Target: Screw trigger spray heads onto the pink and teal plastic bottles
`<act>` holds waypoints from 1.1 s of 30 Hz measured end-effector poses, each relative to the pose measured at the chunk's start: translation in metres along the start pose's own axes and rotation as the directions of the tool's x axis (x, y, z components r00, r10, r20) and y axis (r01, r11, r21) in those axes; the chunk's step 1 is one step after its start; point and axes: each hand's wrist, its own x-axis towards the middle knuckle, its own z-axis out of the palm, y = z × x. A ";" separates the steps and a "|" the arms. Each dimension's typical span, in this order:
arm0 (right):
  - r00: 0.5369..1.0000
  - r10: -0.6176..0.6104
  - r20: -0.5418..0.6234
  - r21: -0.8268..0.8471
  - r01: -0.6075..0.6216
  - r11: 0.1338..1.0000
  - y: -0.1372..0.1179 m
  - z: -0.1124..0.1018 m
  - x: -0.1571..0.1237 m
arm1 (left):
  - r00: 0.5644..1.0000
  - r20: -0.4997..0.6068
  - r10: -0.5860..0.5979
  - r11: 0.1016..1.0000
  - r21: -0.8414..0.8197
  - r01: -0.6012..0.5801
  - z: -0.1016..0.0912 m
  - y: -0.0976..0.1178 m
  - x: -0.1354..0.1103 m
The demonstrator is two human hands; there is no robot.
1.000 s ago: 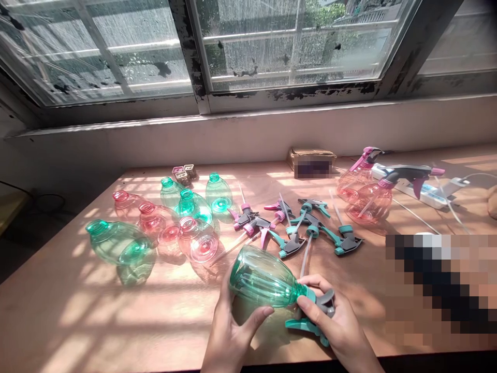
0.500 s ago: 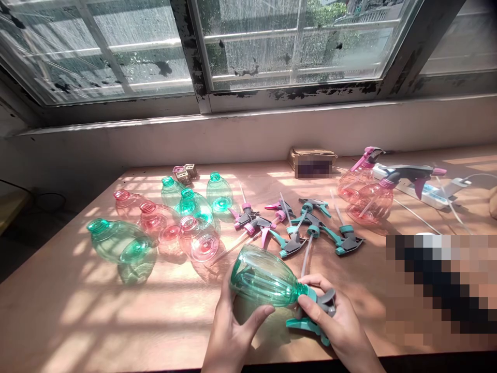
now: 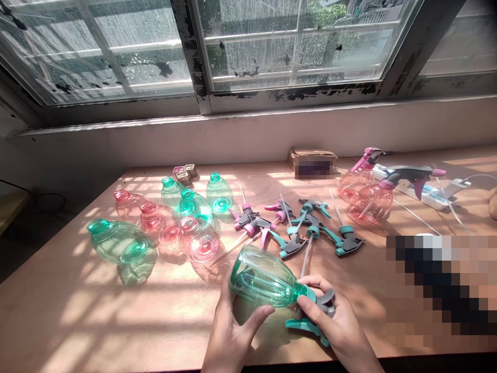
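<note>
The left hand (image 3: 231,334) grips the green bottle (image 3: 262,277), lying crosswise, its neck toward the right hand (image 3: 330,324), clamped on the sprayer head (image 3: 326,301).

Both bare hands low at the near edge, a little apart, not touching. The left hand (image 3: 233,334) is cupped and curled upward, thumb stretched right, left wrist (image 3: 215,360) rising from the near edge. The right hand (image 3: 330,318) is curled closed, fingers wrapped over from the far side, right forearm (image 3: 367,357) coming in from near right.
</note>
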 end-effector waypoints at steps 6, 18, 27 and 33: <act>1.000 0.016 0.006 0.006 -0.016 1.000 0.003 -0.002 0.001 | 1.000 -0.002 -0.014 1.000 0.010 0.014 -0.001 -0.002 0.000; 1.000 -0.009 -0.001 -0.028 0.009 1.000 0.004 -0.002 0.001 | 1.000 0.002 -0.007 1.000 0.007 0.007 -0.001 -0.003 0.000; 1.000 -0.021 0.012 -0.035 0.021 0.999 0.007 -0.004 0.001 | 1.000 -0.010 0.017 0.999 0.029 -0.017 0.001 -0.002 0.000; 1.000 -0.011 0.008 -0.043 0.012 0.999 0.005 -0.004 0.001 | 0.999 -0.026 0.028 0.998 0.061 -0.027 0.001 -0.003 0.000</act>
